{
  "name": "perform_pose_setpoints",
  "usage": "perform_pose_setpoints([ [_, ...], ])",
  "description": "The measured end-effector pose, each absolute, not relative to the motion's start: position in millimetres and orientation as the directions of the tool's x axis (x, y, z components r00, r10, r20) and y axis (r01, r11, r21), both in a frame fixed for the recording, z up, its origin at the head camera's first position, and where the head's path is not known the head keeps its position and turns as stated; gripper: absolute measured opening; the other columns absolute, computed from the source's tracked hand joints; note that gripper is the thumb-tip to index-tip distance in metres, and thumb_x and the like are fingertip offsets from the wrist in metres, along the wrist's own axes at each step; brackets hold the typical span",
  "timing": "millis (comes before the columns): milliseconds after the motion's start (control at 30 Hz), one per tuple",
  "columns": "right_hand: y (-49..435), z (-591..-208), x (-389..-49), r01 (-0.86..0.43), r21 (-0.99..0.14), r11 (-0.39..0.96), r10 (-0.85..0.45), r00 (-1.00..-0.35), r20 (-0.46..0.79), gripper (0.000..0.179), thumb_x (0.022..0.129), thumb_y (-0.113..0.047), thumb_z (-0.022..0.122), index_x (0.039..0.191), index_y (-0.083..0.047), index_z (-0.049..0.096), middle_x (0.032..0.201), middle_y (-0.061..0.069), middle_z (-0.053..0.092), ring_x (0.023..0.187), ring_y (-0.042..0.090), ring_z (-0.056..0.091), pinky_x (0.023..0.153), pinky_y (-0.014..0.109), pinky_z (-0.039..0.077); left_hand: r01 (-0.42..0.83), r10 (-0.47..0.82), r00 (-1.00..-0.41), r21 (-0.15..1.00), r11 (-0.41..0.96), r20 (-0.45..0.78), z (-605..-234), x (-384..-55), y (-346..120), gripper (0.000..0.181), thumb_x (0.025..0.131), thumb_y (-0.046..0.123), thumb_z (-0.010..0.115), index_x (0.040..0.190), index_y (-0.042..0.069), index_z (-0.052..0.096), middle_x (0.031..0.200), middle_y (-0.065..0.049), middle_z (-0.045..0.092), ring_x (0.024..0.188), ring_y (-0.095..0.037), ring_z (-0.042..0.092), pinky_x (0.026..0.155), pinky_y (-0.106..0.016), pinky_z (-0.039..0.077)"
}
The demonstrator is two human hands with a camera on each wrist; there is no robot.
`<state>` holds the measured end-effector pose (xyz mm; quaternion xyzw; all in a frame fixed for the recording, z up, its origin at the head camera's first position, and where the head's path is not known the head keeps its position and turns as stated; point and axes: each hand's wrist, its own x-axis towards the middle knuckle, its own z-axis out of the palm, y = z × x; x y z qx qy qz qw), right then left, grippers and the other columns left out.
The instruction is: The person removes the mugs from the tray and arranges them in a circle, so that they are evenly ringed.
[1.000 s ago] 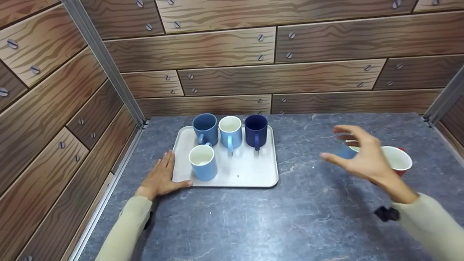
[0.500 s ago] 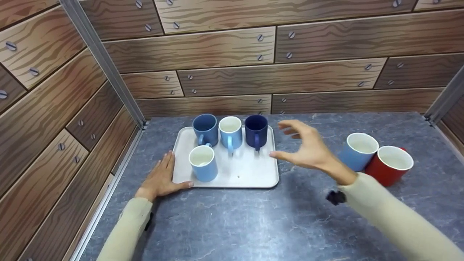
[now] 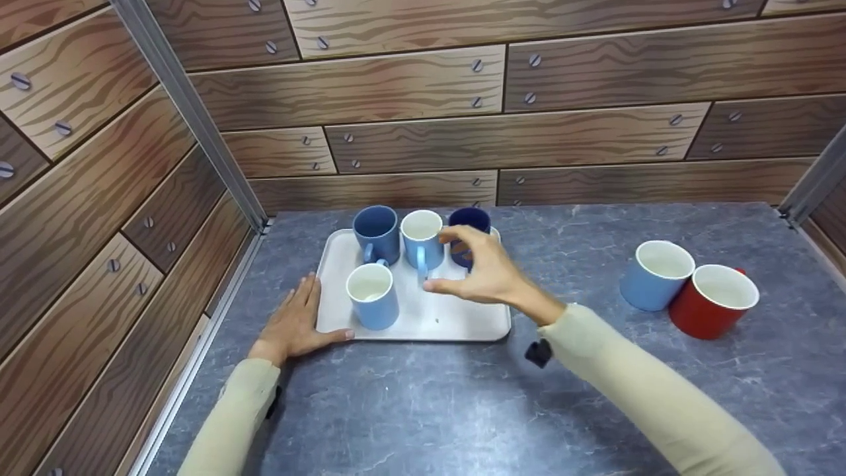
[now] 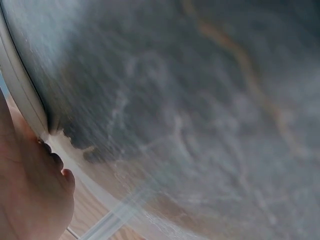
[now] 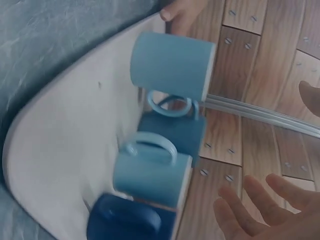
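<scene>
Your landmark is the white tray [image 3: 456, 317], which lies flat on the grey marbled table [image 3: 396, 416] between your two arms. Your left hand [image 3: 294, 324] rests at the tray's left edge, its fingers laid out straight along that side and its thumb stretched along the front edge, gripping nothing. Your right hand [image 3: 482, 271] hangs above the tray's right half, thumb and fingers parted in a wide curve with nothing between them. From the head view it partly covers the navy mug [image 3: 470, 217] at the tray's back right. Just left of that, at the tray's back middle, stands a light blue mug [image 3: 423, 250], its handle toward the front edge. The grey-blue mug [image 3: 381, 241] stands upright at the back left, and a second pale blue mug [image 3: 375, 309] at the front left, the nearest one to your left thumb. Well off to the tray's right, a larger blue mug [image 3: 651, 289] and a red mug [image 3: 706, 311] stand upright side by side on the table, beyond your right hand.
</scene>
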<state>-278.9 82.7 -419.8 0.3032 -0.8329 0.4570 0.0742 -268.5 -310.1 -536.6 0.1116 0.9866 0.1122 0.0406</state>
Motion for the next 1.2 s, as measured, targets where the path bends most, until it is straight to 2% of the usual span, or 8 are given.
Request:
perform_pose_setpoints([
  [233,51.1,-436.6,-286.9,-0.545,-0.742,0.39,-0.473,-0.81,0.346,0.085,0.073,-0.04,0.097,0.141,-0.001,0.063,0.135,0.02,0.069,0.117,0.043,0.069,0.104,0.05,0.059,0.217,0.234,-0.971,0.224,0.95,-0.053,-536.8,-268.9,-310.6,0.137,0.081,0.086,0.065,0.168,-0.006,0.013,0.178,-0.026,0.009,0.165,-0.042,0.011,0.136,-0.054,0.015],
  [600,-4.4,-473.3,-287.2,-0.49,-0.782,0.386,-0.499,-0.824,0.27,0.097,0.074,-0.046,0.097,0.15,-0.005,0.054,0.142,0.019,0.064,0.119,0.037,0.068,0.103,0.05,0.058,0.214,0.228,-0.973,0.215,0.953,-0.045,-536.8,-271.1,-312.1,0.139,0.081,0.089,0.064,0.168,-0.007,0.013,0.178,-0.026,0.008,0.165,-0.044,0.013,0.135,-0.056,0.016],
  [767,-19.5,-491.4,-284.2,-0.474,-0.773,0.422,-0.455,-0.848,0.272,0.096,0.073,-0.049,0.096,0.149,-0.008,0.055,0.141,0.01,0.064,0.124,0.029,0.064,0.106,0.045,0.055,0.215,0.233,-0.971,0.229,0.949,-0.054,-540.2,-270.3,-311.1,0.139,0.081,0.088,0.065,0.168,-0.006,0.012,0.178,-0.025,0.008,0.165,-0.043,0.011,0.135,-0.057,0.016],
  [1033,-32.5,-511.1,-290.1,-0.444,-0.801,0.401,-0.396,-0.873,0.285,0.092,0.071,-0.045,0.098,0.147,-0.013,0.057,0.14,0.007,0.066,0.131,0.029,0.059,0.113,0.049,0.047,0.225,0.236,-0.971,0.229,0.947,-0.024,-539.1,-269.8,-311.5,0.138,0.081,0.088,0.065,0.168,-0.007,0.015,0.177,-0.027,0.011,0.165,-0.044,0.014,0.135,-0.057,0.018],
  [1200,-35.9,-518.8,-293.9,-0.44,-0.833,0.335,-0.377,-0.873,0.309,0.087,0.07,-0.039,0.099,0.144,-0.014,0.06,0.133,0.005,0.069,0.124,0.025,0.063,0.11,0.045,0.05,0.233,0.243,-0.97,0.229,0.945,-0.014,-538.8,-270.2,-311.2,0.138,0.081,0.088,0.065,0.167,-0.008,0.016,0.176,-0.028,0.013,0.164,-0.044,0.015,0.135,-0.056,0.018],
])
